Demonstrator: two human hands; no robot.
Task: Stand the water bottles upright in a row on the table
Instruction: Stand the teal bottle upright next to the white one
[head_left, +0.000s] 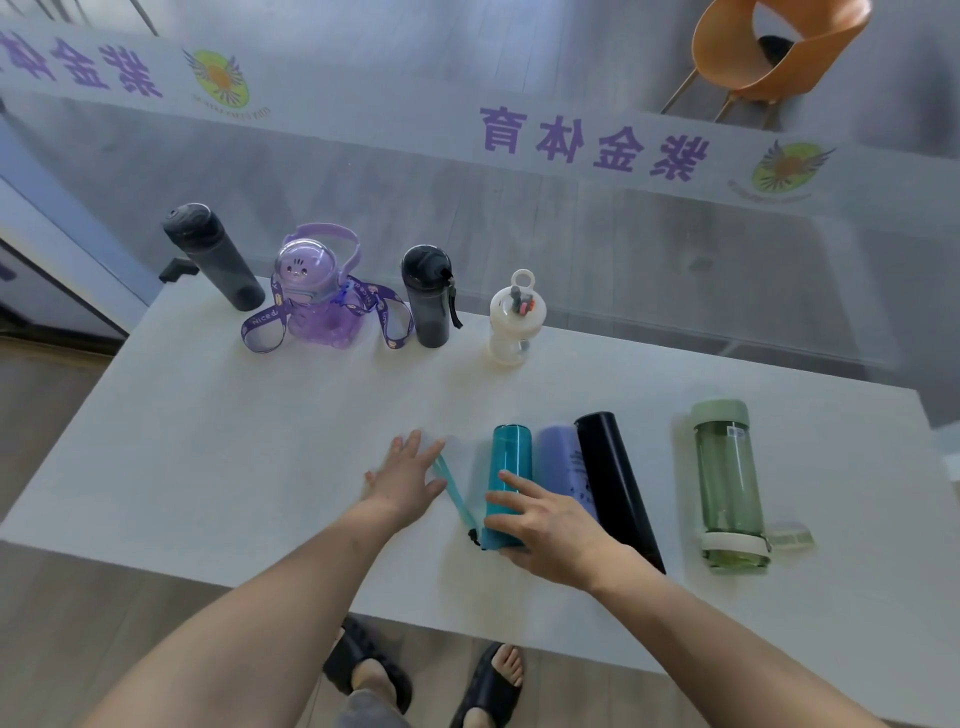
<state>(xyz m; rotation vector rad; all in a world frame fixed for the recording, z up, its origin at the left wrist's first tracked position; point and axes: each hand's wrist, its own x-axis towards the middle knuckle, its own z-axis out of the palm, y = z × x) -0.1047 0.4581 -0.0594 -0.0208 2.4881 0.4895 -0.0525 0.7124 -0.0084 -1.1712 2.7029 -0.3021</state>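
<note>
Right hand (556, 535) on teal bottle (510, 467); four bottles upright, four lying

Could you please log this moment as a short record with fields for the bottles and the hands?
standing: tall dark bottle, purple bottle, dark grey bottle, white bottle
lying: teal bottle, lilac bottle, black bottle, green bottle
left hand: open, flat on table
right hand: resting open on teal bottle

Bare forearms, no sleeves; black slide sandals (415, 675); grey trouser leg (371, 712) at the knee
</note>
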